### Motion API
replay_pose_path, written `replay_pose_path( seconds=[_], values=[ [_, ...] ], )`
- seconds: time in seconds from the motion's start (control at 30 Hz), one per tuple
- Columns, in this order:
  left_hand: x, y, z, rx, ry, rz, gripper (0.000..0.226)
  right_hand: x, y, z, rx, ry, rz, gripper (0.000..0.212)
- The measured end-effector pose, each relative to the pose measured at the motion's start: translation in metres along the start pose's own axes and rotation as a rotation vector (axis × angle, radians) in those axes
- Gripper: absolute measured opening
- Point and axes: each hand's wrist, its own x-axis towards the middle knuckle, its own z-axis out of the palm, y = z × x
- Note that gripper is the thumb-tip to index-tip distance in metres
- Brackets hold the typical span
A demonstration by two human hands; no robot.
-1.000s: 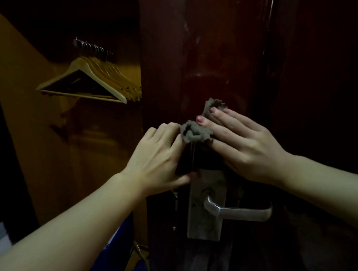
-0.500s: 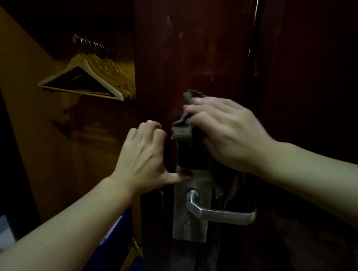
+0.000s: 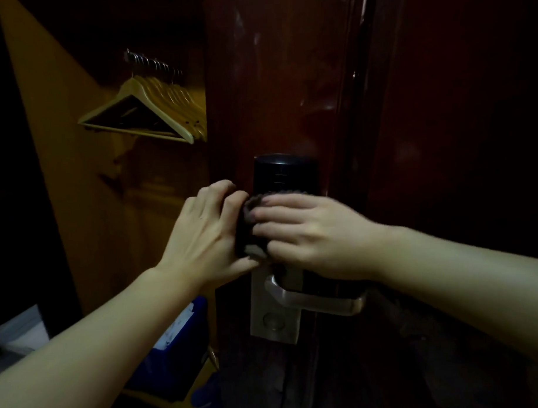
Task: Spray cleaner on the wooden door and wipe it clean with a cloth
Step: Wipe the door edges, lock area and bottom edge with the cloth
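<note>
The dark red wooden door (image 3: 276, 90) stands ajar in dim light, its edge towards me. On it sits a lock with a black top (image 3: 283, 174), a silver plate (image 3: 275, 322) and a lever handle (image 3: 320, 299). My right hand (image 3: 311, 233) presses a grey cloth (image 3: 251, 218) against the lock's lower black part, fingers curled over the cloth. My left hand (image 3: 201, 233) grips the door's edge beside the lock, its fingers wrapped round the edge and its thumb near the plate. No spray bottle is in view.
Several wooden hangers (image 3: 154, 113) hang on a rail in the open wardrobe to the left of the door. A blue box (image 3: 178, 338) stands on the floor below them. A dark panel (image 3: 457, 136) lies to the right of the door.
My right hand has slid the cloth down from the top of the lock to its lower black part, baring the black top. My left hand stays on the door's edge.
</note>
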Motion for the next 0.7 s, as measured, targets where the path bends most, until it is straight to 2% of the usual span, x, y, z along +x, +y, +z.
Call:
replay_pose_path(
  seconds=[0.03,0.07,0.2,0.37,0.43,0.6,0.7],
  values=[
    [-0.001,-0.002,0.004,0.071,0.035,0.023,0.081,-0.013,0.010,-0.003,-0.003,0.003,0.016,0.020],
    [-0.003,-0.002,0.002,0.079,-0.006,0.006,0.080,-0.029,0.016,-0.013,-0.028,-0.019,0.045,0.024],
    [-0.009,0.005,0.002,0.093,-0.033,0.042,0.083,-0.104,0.013,-0.021,-0.127,-0.072,0.299,0.028],
    [-0.022,0.015,0.013,0.113,-0.043,0.044,0.094,-0.160,-0.045,0.004,-0.146,-0.145,0.316,0.039],
    [-0.026,0.018,0.018,0.106,-0.034,0.040,0.097,-0.158,-0.049,0.009,-0.186,-0.183,0.367,0.051],
    [-0.036,0.019,0.028,0.112,-0.043,0.055,0.101,-0.113,-0.015,0.004,-0.353,-0.079,0.559,0.060],
    [-0.047,0.020,0.036,0.107,-0.054,0.067,0.105,-0.125,-0.038,0.020,-0.373,0.019,0.657,0.056]
  ],
)
